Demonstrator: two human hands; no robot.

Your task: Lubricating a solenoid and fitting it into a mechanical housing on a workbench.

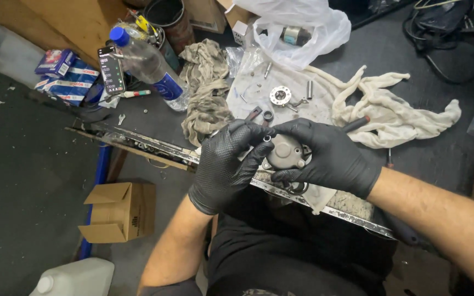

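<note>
Both my hands wear black gloves and meet over the near edge of a workbench. My right hand [325, 156] cradles a grey metal housing [285, 152] with rounded lugs. My left hand [226, 164] pinches a small metal ring [267, 138] at the top of that housing with its fingertips. Just beyond my hands lie a round metal flange [280, 95], a dark ring [268, 115], a metal pin [309, 89] and small screws on a white sheet [248, 93].
A cream rag [390, 109] and a grey rag [207, 87] lie on the bench, with a water bottle [149, 64], a phone [111, 70], blue boxes [67, 77] and a white plastic bag [297, 27]. A cardboard box [119, 211] and a white jug [75, 278] sit on the floor.
</note>
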